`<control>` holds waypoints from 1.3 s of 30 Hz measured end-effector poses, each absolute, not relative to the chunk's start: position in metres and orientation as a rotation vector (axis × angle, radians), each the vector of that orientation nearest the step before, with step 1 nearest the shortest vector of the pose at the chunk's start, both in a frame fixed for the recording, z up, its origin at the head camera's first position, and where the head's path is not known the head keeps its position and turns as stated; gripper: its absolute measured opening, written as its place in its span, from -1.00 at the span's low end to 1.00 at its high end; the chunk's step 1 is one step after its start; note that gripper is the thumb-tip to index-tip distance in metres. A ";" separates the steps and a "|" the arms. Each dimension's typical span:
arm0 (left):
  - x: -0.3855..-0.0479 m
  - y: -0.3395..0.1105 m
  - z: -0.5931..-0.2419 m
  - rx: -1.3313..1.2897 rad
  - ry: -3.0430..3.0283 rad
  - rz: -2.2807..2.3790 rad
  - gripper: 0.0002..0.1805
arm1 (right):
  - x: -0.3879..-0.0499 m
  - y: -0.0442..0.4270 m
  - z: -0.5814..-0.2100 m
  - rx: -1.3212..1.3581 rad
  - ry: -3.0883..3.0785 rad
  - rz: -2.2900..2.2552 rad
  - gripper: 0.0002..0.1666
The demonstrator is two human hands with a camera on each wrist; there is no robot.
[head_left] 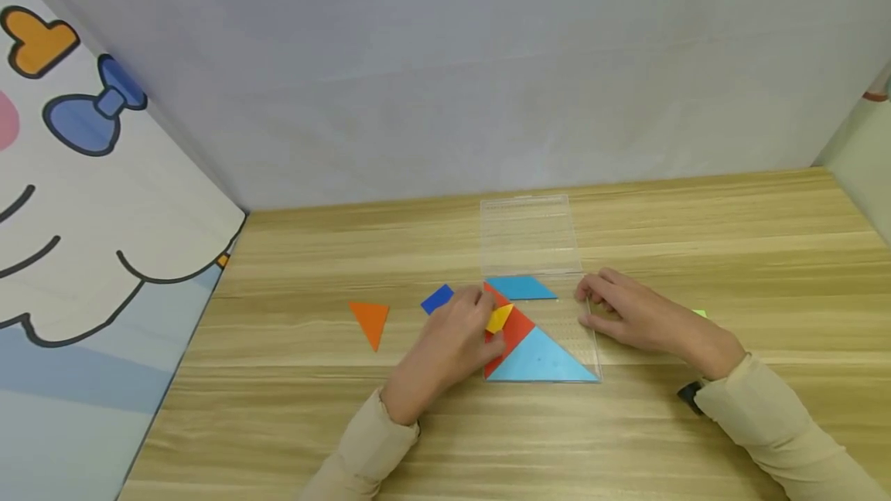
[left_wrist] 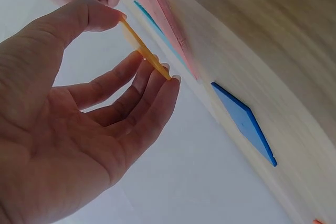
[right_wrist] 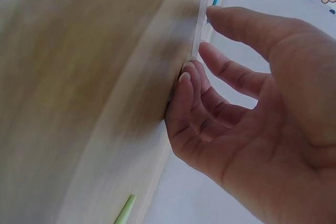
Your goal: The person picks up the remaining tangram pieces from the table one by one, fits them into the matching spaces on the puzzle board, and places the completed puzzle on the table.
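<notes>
My left hand (head_left: 448,335) pinches a yellow tangram piece (head_left: 498,318) between thumb and fingertips. In the left wrist view the yellow piece is nearly edge-on, apart from the tabletop. Beneath it, a large red triangle (head_left: 518,328) lies in a clear square tray (head_left: 596,350), partly hidden by the hand. A large light-blue triangle (head_left: 543,362) fills the tray's near side, and a blue four-sided piece (head_left: 520,287) lies along its far side. Loosely bent, the fingers of my right hand (head_left: 623,311) rest at the tray's right edge.
Left of the tray lie a dark-blue piece (head_left: 437,299), partly covered by my left hand, and an orange triangle (head_left: 371,322). A light-green piece (head_left: 700,313) shows behind the right wrist. Beyond the tray is a clear lid-like panel (head_left: 529,238), with a pale wall behind the wooden table (head_left: 299,424).
</notes>
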State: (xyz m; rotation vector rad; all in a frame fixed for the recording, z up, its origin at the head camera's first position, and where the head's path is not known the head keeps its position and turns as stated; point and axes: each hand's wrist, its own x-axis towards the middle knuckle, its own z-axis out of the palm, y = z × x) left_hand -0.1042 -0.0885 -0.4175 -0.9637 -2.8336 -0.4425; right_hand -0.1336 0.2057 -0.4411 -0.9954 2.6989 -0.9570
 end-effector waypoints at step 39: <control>-0.119 -0.068 -0.435 -1.222 -2.645 -0.408 -0.82 | -0.133 0.205 -0.442 -1.009 2.715 -0.951 -0.77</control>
